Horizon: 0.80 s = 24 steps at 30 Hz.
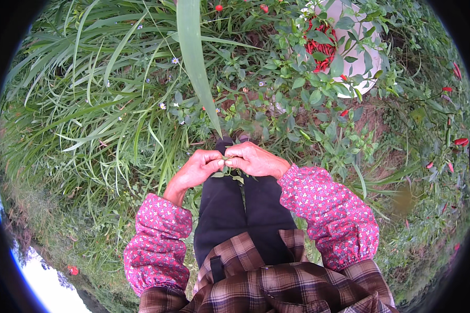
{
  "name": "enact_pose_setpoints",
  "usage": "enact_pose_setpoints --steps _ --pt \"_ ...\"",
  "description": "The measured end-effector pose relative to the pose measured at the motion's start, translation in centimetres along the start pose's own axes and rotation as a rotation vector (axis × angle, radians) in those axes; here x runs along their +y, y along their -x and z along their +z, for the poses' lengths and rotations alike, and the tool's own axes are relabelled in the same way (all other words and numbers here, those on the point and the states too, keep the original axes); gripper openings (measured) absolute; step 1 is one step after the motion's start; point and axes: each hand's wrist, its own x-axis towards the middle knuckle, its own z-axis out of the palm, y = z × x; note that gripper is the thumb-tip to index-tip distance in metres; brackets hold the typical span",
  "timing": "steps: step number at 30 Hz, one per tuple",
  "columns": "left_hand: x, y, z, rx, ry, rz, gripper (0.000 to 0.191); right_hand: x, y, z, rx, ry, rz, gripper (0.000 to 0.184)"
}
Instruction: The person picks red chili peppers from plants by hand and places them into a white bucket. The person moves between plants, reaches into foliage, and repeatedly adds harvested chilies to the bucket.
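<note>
My left hand (197, 168) and my right hand (254, 159) meet in front of my dark trousers, thumb tips almost touching. Both pinch a thin green plant stem (226, 158) between thumb and bent fingers. A few small green leaves (238, 178) hang just under the fingertips. What else the curled fingers may cover is hidden. Beyond the hands, at the upper right, stands a white plastic tub (370, 58) with many red chili peppers (321, 47) in it, partly behind the leaves of a chili plant (315, 96).
Long grass (113, 78) with small pale flowers fills the left side. A broad green blade (194, 51) hangs close to the camera at the top. More chili plants with red peppers (461, 142) grow at the right. Brown soil (376, 117) shows below the tub.
</note>
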Motion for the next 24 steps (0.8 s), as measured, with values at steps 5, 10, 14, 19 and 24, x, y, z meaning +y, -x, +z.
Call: enact_pose_setpoints --steps 5,10,14,19,24 --pt "-1.4 2.2 -1.2 -0.278 0.549 0.142 0.03 -2.3 2.5 -0.9 -0.404 -0.303 0.098 0.021" --pt "0.9 -1.5 -5.8 0.358 0.616 0.163 0.02 0.5 4.9 -0.9 -0.149 0.295 0.109 0.039" --pt "3.9 -8.6 -7.7 0.717 -0.293 0.065 0.024 0.0 3.9 1.2 0.049 0.291 0.023 0.034" --pt "1.5 -14.1 -6.0 0.485 -1.095 -0.144 0.034 -0.6 3.7 2.1 0.141 0.278 0.018 0.025" --pt "-1.1 -14.5 -5.1 0.404 -1.16 0.026 0.028 -0.5 5.3 1.1 0.239 0.213 0.036 0.023"
